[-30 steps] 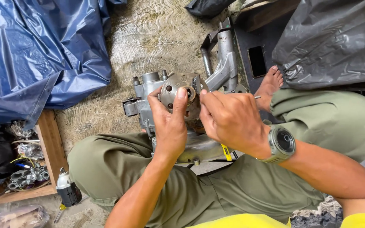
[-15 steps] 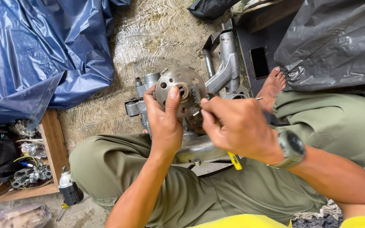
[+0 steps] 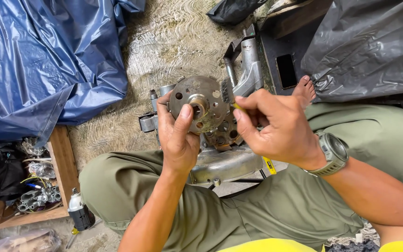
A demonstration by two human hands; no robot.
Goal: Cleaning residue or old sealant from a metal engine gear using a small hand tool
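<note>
My left hand (image 3: 179, 135) grips a round rusty metal disc (image 3: 200, 101) with several holes and a raised hub in its middle, thumb pressed beside the hub. My right hand (image 3: 276, 126) is shut on a small brush (image 3: 229, 95) with a yellow handle; its dark bristles touch the disc's right edge. Under both hands a grey metal engine casing (image 3: 225, 163) rests between my legs, with a second rusty perforated part (image 3: 225, 133) showing behind the disc.
A blue tarpaulin (image 3: 38, 60) covers the ground at left. A wooden crate (image 3: 64, 163) holds small metal parts and wires at lower left. A black plastic sheet (image 3: 364, 46) lies at upper right, a grey metal frame piece (image 3: 250, 65) beyond the disc, and a small bottle (image 3: 80, 212) by my knee.
My left hand has lifted the disc off the casing and turned its face up toward me. My right hand has brought the brush up to the disc's edge.
</note>
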